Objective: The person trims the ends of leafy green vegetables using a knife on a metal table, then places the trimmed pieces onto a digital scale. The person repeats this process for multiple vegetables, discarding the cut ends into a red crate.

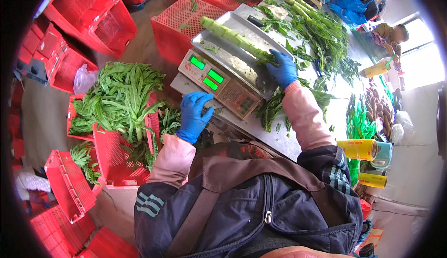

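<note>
A thick peeled celtuce stem (234, 37) lies along the metal weighing pan (232, 62) of a digital scale (220, 83). One end of the stem juts past the pan's far left edge. At its leafy end, my blue-gloved right hand (283, 68) grips it, fingers curled over the top. My left hand (195, 114), also gloved in blue, hovers near the scale's lower left side. Its fingers are bent and apart, with nothing in them. Three green displays (210, 78) glow on the scale. Small leaf scraps stick to the pan.
Leafy celtuce (314, 30) and a dark-handled knife (255, 21) lie on the metal table (276, 141). At left, a red crate (111, 160) holds cut leafy tops (125, 97). Yellow rolls (356, 149) stand at right. Two people work beyond the table.
</note>
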### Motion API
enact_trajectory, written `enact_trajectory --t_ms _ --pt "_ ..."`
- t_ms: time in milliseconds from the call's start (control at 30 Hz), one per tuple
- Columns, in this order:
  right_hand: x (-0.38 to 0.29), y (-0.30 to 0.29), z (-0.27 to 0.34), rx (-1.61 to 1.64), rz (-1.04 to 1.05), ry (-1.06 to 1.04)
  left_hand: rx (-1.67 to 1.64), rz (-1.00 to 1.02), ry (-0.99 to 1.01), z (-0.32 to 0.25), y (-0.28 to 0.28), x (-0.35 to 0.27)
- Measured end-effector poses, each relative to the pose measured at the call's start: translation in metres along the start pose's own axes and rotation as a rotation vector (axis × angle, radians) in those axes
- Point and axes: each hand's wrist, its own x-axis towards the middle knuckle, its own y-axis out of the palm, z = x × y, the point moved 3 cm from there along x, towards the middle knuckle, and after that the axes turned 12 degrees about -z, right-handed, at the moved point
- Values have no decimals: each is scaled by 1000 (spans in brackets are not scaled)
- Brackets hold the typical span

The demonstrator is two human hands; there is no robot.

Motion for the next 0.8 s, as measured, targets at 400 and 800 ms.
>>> enact_trajectory --t_ms 400,800 --pt "-96 -67 54 177 -195 -29 -47 155 -411 27 -18 -79" --pt "-112 -51 75 315 -89 -36 -223 156 -149 9 13 -49"
